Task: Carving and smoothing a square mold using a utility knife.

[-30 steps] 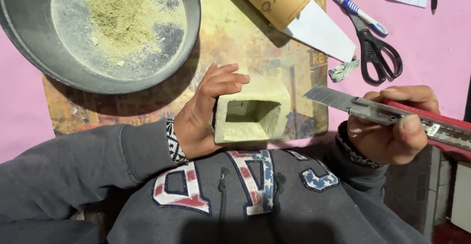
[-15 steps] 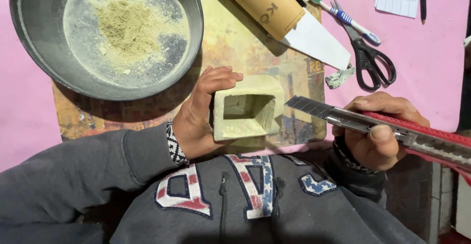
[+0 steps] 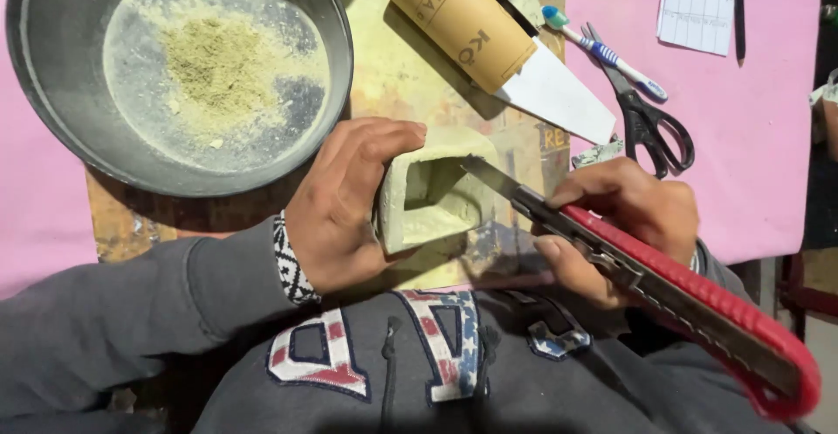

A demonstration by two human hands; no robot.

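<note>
Left hand (image 3: pixel 345 203) cups the hollow block (image 3: pixel 434 198); right hand (image 3: pixel 624 224) grips the knife (image 3: pixel 646 268), blade inside. Shave shallow, away from fingers.

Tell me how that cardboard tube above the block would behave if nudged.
The cardboard tube lies on its side, so it would probably roll. It looks hollow, likely light. The white sheet at its end might hinder rolling.

Grey hoodie (image 3: pixel 489 373) with red-white-blue patch letters, stars on one. Just past the left sleeve (image 3: pixel 131 312) cuff sits a black-and-white patterned wristband (image 3: pixel 291 259).
</note>
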